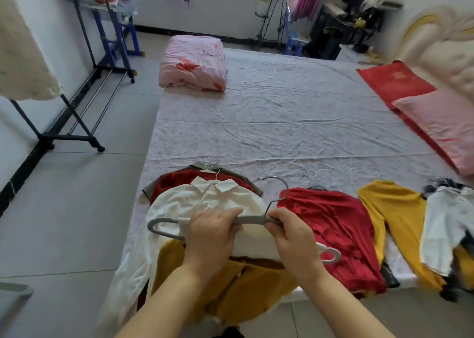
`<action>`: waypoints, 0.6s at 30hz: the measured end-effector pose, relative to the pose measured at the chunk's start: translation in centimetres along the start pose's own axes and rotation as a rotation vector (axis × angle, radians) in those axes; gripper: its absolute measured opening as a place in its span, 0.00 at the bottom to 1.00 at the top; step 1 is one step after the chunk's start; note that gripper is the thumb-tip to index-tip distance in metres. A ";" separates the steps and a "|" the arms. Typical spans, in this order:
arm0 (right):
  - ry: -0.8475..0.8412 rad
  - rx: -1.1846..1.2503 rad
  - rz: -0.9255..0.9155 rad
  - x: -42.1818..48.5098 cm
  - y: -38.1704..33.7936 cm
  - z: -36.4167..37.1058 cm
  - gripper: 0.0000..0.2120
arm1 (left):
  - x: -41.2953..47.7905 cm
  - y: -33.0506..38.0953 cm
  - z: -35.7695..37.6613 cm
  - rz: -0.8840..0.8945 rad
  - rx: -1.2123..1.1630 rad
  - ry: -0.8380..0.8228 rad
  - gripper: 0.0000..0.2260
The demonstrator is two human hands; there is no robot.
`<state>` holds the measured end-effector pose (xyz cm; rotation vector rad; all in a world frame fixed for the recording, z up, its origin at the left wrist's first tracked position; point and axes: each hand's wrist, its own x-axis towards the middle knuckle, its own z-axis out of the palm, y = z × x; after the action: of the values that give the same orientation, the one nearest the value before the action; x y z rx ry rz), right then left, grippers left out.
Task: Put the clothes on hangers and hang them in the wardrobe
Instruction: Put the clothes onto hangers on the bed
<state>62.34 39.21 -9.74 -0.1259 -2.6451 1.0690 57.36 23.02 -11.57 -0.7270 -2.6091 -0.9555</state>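
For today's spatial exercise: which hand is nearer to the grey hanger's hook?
Right. The right hand grips just below the hook; the left hand grips the hanger further left.

both hands grip a grey hanger [164,228] over a white shirt [205,199]

bare bed sheet [282,122] beyond clothes row [333,222], quilt [192,63] far left, pillows [436,117] perhaps crowding right

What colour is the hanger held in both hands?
Grey. The hanger is gripped by the left hand and right hand; head view shows it best.
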 end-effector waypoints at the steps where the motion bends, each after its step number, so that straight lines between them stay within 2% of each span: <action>1: 0.022 -0.006 0.018 -1.3 0.0 -0.8 0.04 | -0.6 1.0 0.0 0.027 -0.003 0.005 0.11; 10: 0.182 -0.017 0.193 -11.6 3.5 -9.0 0.09 | -4.7 11.3 3.6 0.168 -0.085 -0.002 0.07; 15: 0.318 -0.098 0.278 -16.5 7.2 -14.4 0.13 | -5.2 18.4 6.5 0.191 -0.132 -0.066 0.09; 18: 0.388 -0.140 0.297 -19.2 10.1 -18.6 0.14 | -5.8 23.6 9.3 0.192 -0.162 -0.128 0.14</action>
<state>85.83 55.33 -8.41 -0.6993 -2.3865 0.8346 74.28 42.57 -8.41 -1.0921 -2.5297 -1.1033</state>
